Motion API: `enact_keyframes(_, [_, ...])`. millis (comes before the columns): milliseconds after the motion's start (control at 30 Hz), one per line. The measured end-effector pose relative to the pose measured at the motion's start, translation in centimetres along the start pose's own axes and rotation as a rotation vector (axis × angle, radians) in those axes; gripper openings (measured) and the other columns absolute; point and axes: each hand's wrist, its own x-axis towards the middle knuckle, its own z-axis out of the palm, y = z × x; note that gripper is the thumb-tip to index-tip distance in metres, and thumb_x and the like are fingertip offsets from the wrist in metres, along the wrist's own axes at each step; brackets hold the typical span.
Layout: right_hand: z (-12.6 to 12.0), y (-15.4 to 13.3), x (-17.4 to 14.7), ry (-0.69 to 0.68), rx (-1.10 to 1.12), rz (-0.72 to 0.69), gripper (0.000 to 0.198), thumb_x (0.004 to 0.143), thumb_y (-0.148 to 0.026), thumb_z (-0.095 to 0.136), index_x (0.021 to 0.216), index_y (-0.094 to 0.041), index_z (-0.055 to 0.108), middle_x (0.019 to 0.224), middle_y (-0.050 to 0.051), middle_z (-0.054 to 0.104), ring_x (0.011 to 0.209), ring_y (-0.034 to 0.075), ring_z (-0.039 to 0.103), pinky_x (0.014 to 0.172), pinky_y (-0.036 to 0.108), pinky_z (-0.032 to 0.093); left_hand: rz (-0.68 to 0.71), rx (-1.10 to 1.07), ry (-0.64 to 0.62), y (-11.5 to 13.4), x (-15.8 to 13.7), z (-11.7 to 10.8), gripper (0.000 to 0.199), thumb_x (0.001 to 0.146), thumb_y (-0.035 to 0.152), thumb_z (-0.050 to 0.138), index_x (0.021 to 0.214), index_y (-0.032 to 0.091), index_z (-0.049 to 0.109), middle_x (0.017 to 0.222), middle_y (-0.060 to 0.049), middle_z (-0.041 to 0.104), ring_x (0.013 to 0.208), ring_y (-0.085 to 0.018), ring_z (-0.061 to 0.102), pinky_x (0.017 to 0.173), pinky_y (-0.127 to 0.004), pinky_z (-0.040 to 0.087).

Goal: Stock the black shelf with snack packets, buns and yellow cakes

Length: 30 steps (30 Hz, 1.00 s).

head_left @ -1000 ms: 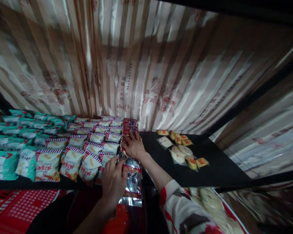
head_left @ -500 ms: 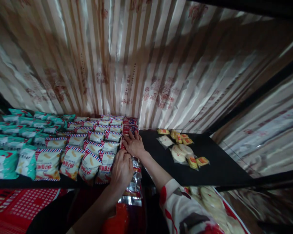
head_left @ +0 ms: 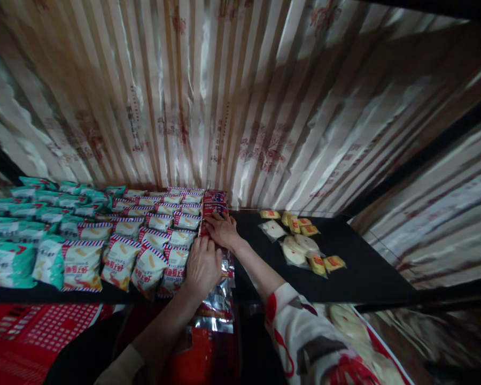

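Note:
A column of flat, red foil snack packets [head_left: 215, 197] runs from the back of the black shelf to its front edge, silver ends showing near me. Fingers apart, my right hand [head_left: 223, 231] lies flat on the red packets towards the back. Just nearer to me, my left hand [head_left: 203, 264] is curled over the same column, its fingers together on a red packet; its fingertips are partly hidden. Left of the column stand rows of cream puffed-snack bags [head_left: 150, 266] with striped tops, close beside my left hand.
Teal snack bags [head_left: 12, 264] fill the shelf's left end. On the black shelf [head_left: 260, 267], right of my arm, lie small yellow packets [head_left: 333, 263] and clear-wrapped round white cakes [head_left: 299, 249]. A red basket [head_left: 44, 329] sits below left; printed sheeting [head_left: 248, 107] hangs behind.
The view has shifted slightly. My left hand has moved a little forward along the red packets, closer to my right hand. My right hand stays flat on them.

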Motion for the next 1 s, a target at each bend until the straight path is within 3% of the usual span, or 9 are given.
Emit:
enact_keyframes(133, [0.1, 0.0, 0.2, 0.023, 0.02, -0.005, 0.038, 0.093, -0.037, 0.032, 0.125, -0.036, 0.053, 0.135, -0.002, 0.049, 0.127, 0.027, 0.033, 0.102, 0.048, 0.016, 0.02, -0.017, 0.004, -0.1, 1.0, 0.3, 0.02, 0.083, 0.015, 0.043, 0.095, 0.008, 0.057, 0.114, -0.018, 0.053, 0.119, -0.028, 0.043, 0.099, -0.046, 0.039])
enact_keyframes(333, [-0.1, 0.4, 1.1, 0.063, 0.121, -0.035, 0.034, 0.091, -0.034, 0.037, 0.114, -0.03, 0.061, 0.126, -0.001, 0.058, 0.119, 0.024, 0.041, 0.101, 0.045, 0.02, -0.079, -0.011, -0.108, 0.1, 1.4, 1.1, 0.025, 0.084, 0.016, 0.04, 0.102, 0.004, 0.054, 0.111, -0.02, 0.054, 0.115, -0.027, 0.047, 0.101, -0.042, 0.037])
enact_keyframes(567, [-0.5, 0.0, 2.3, 0.138, 0.002, -0.031, 0.03, 0.089, -0.029, 0.039, 0.099, -0.021, 0.067, 0.112, 0.005, 0.064, 0.111, 0.023, 0.048, 0.102, 0.043, 0.019, -0.066, -0.023, -0.053, 1.1, 0.5, 1.2, 0.045, 0.085, 0.026, 0.044, 0.122, 0.001, 0.044, 0.131, -0.024, 0.044, 0.129, -0.032, 0.034, 0.105, -0.047, 0.031])
enact_keyframes(700, [0.2, 0.4, 3.5, 0.196, -0.04, -0.008, 0.033, 0.089, -0.025, 0.036, 0.11, -0.02, 0.061, 0.122, 0.007, 0.059, 0.122, 0.022, 0.04, 0.104, 0.04, 0.019, -0.064, -0.007, -0.077, 1.5, 0.5, 1.5, 0.051, 0.083, 0.026, 0.044, 0.126, -0.002, 0.043, 0.136, -0.024, 0.042, 0.134, -0.031, 0.027, 0.108, -0.047, 0.028])
enact_keyframes(833, [0.4, 1.0, 4.7, 0.134, -0.066, -0.01, 0.04, 0.087, -0.026, 0.038, 0.124, -0.02, 0.051, 0.134, 0.007, 0.05, 0.133, 0.025, 0.027, 0.105, 0.042, 0.022, -0.11, 0.009, -0.084, 1.8, 0.7, 1.5, 0.054, 0.081, 0.028, 0.044, 0.127, -0.002, 0.043, 0.139, -0.023, 0.04, 0.136, -0.031, 0.023, 0.109, -0.048, 0.026])
enact_keyframes(1000, [-0.2, 0.7, 6.6, 0.06, -0.075, -0.011, 0.046, 0.088, -0.028, 0.034, 0.131, -0.016, 0.044, 0.14, 0.01, 0.042, 0.135, 0.025, 0.024, 0.106, 0.042, 0.021, -0.103, 0.048, -0.116, 2.1, 0.8, 1.7, 0.057, 0.082, 0.03, 0.041, 0.129, -0.003, 0.041, 0.141, -0.024, 0.037, 0.136, -0.031, 0.026, 0.111, -0.047, 0.024])
